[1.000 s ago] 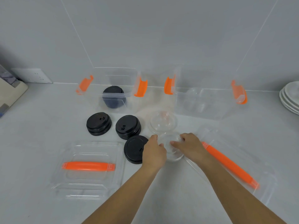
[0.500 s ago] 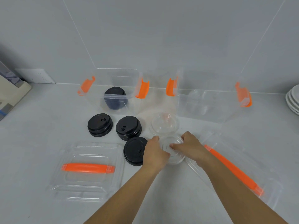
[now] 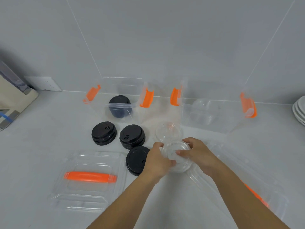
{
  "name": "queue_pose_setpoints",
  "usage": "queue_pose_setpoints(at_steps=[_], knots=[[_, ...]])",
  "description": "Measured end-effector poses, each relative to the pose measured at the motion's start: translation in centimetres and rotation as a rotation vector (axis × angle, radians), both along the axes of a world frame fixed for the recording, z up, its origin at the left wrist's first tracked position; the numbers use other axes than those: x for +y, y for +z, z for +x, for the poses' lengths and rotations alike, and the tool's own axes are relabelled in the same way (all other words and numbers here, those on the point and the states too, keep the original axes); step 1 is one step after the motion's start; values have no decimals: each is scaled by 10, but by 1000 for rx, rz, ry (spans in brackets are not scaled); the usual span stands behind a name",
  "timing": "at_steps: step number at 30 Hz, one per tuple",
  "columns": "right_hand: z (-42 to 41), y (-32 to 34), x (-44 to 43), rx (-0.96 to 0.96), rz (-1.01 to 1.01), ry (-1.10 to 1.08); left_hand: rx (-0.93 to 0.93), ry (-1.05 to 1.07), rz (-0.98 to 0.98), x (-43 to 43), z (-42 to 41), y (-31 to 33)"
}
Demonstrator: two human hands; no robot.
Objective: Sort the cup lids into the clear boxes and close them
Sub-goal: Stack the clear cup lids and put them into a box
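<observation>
Nearest you, at 7 o'clock, a clear box cover (image 3: 89, 180) with an orange handle lies flat on the surface (image 3: 41, 146); a second cover (image 3: 239, 184) lies at 4 o'clock, partly under your right forearm. At center, your left hand (image 3: 156, 161) and right hand (image 3: 196, 154) both grip one clear cup lid (image 3: 177, 156): fingers of each hand are closed on its rim from opposite sides. A black lid (image 3: 136, 160) lies touching your left hand at its 9 o'clock. Beyond, two stacks of black lids (image 3: 104, 135) (image 3: 132, 138) stand side by side at 10 o'clock, and another clear lid (image 3: 168, 131) rests at 12 o'clock. Farthest, the left clear box (image 3: 118, 98) holds black lids; the right clear box (image 3: 212, 111) holds clear lids. Both boxes are uncovered.
</observation>
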State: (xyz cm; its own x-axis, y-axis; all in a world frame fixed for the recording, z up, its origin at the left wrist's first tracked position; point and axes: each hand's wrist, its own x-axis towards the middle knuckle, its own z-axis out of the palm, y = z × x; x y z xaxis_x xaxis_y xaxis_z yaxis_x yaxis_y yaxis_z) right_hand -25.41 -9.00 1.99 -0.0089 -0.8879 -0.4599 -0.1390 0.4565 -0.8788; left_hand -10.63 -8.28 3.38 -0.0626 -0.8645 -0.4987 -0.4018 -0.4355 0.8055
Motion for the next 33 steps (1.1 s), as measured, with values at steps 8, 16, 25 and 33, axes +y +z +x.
queue_pose_setpoints(at_steps=[8,16,25,33], knots=[[1,11,-6,-186,-63,-95,234,117,97,-20,15,13],[13,32,-35,-266,-194,-195,236,157,-16,-54,20,39],[28,20,-61,-167,-103,-326,223,177,57,-77,20,30],[34,5,-74,-86,-3,-361,179,196,147,-88,13,13]])
